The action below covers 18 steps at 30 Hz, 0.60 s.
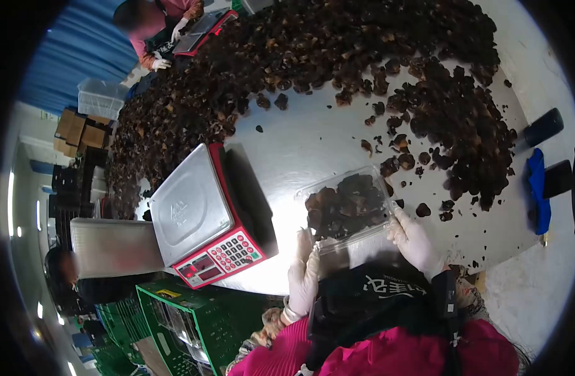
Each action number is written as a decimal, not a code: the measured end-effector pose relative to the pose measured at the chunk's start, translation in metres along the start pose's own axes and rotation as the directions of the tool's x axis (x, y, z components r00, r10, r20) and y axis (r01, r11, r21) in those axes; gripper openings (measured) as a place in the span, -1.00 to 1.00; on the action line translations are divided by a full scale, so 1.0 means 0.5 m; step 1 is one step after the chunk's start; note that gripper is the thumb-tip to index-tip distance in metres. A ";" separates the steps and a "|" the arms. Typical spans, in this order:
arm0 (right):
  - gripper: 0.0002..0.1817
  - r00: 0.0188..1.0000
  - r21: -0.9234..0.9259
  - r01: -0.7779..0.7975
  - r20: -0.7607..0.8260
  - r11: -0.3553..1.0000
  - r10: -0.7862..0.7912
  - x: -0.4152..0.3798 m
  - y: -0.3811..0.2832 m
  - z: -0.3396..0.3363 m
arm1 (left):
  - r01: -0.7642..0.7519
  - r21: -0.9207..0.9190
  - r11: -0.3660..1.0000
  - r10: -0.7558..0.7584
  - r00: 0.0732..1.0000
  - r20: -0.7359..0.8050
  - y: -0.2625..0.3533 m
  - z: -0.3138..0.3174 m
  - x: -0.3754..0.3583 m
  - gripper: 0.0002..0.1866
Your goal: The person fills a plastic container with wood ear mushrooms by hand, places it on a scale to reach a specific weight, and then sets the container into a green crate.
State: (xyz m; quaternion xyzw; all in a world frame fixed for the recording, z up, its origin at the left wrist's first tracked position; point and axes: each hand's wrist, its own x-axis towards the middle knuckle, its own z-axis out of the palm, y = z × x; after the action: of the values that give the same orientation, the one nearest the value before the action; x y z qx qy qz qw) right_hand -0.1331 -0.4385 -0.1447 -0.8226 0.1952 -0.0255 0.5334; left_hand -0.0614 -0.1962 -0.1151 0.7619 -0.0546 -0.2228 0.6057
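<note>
Pink clothing (269, 356) is showing below the left hand (302, 282) and right hand (416, 243), whose gloved fingers are grasping a partly filled clear tray (356, 239) by the counter's (287, 141) edge; dark fungus heaps (453, 119) are lying loose.

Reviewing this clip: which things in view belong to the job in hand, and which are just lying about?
Part of the job:
- clear container, held in both hands
- dark pieces inside it
- loose heap on the table
- red scale, probably

Apparently just lying about:
- blue cloth
- black object beyond it
- cardboard boxes
</note>
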 end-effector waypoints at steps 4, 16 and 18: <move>-0.62 0.995 -0.011 -0.093 0.046 0.996 0.094 -0.004 -0.033 -0.010 | 0.034 -0.065 0.997 -0.037 0.999 -0.039 0.020 -0.005 -0.003 -0.48; -0.49 0.916 0.505 -0.399 0.250 0.766 0.313 0.014 -0.011 0.006 | 0.199 -0.269 0.942 -0.199 0.980 0.028 -0.030 -0.030 0.040 -0.60; -0.47 0.901 0.585 -0.434 0.292 0.685 0.322 0.017 -0.007 0.006 | 0.155 -0.289 0.945 -0.147 0.988 0.052 -0.022 -0.026 0.037 -0.62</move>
State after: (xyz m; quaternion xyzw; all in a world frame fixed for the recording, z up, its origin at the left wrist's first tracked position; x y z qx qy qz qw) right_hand -0.1234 -0.4376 -0.1444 -0.5332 0.2955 0.0894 0.7877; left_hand -0.0415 -0.1883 -0.1285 0.6625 0.0283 -0.2855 0.6919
